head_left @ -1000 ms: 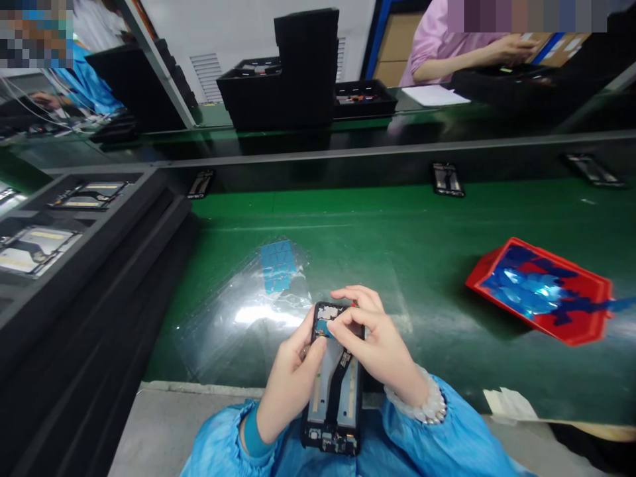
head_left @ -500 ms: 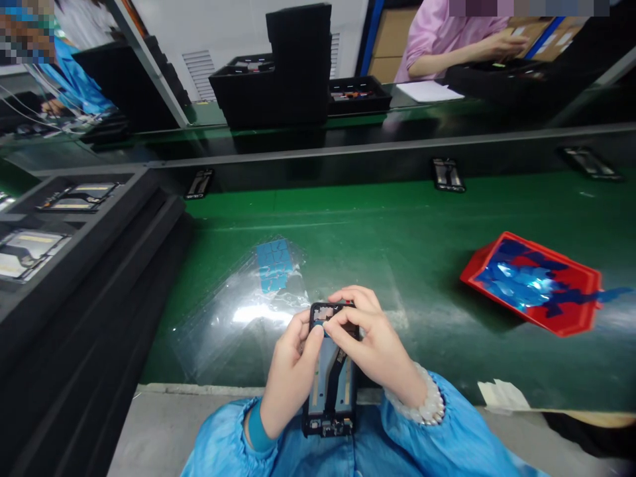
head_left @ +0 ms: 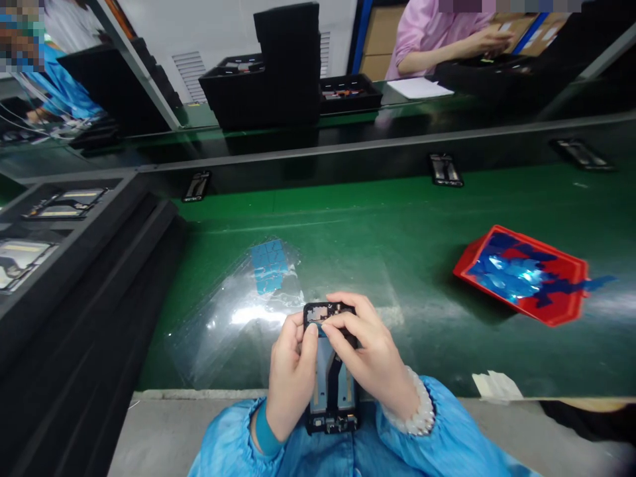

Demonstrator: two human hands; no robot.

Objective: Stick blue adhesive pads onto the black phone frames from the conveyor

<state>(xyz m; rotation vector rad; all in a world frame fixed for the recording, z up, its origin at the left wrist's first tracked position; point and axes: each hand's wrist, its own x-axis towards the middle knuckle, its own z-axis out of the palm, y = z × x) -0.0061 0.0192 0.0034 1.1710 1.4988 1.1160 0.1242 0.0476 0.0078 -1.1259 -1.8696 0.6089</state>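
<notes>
An opened phone frame [head_left: 332,377] with a dark flex cable down its middle is tilted upright just over the table's front edge. My left hand [head_left: 292,371] is closed on its left side, thumb on the inner face near the top. Closed about the upper right corner is my right hand [head_left: 370,348], its thumb and index finger pressed together on the frame's upper inside. A small blue piece shows beside the thumb tips; whether the right fingers pinch it is hidden. Beyond the hands lies a clear plastic sheet [head_left: 218,324] bearing blue stickers [head_left: 269,266].
A red bin [head_left: 561,315] of blue film scraps stands at the right. Black foam trays [head_left: 114,245] with phone parts are stacked at left. Several phone frames [head_left: 446,170] lie along the back ledge. Tape [head_left: 497,385] marks the front edge. Two co-workers sit beyond.
The whole view has shifted slightly. Both hands stay on the phone frame, with the right fingertips working at nearly the same spot near its top.
</notes>
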